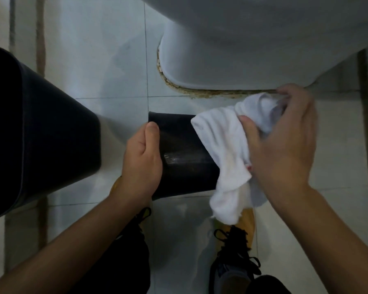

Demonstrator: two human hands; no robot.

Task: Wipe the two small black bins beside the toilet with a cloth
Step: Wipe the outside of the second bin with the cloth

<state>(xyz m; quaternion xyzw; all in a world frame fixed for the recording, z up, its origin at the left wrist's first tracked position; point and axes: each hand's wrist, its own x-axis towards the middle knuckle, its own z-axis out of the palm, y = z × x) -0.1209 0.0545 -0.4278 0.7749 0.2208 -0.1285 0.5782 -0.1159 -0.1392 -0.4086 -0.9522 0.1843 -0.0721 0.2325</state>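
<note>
Head view, bathroom floor beside the toilet (253,49): small black bin (183,153) held between both hands, long axis running away from the viewer, narrow base farthest. Left hand (142,164) wrapped around its left wall, thumb up along the side. Right hand (283,141) clutching a bunched white cloth (223,149), draped over the bin's right wall and hanging below its rim. Right hand nearer the unwiped stretch; likely next stroke along that axis. Second, larger-looking black bin (40,132) standing well apart at left, untouched.
</note>
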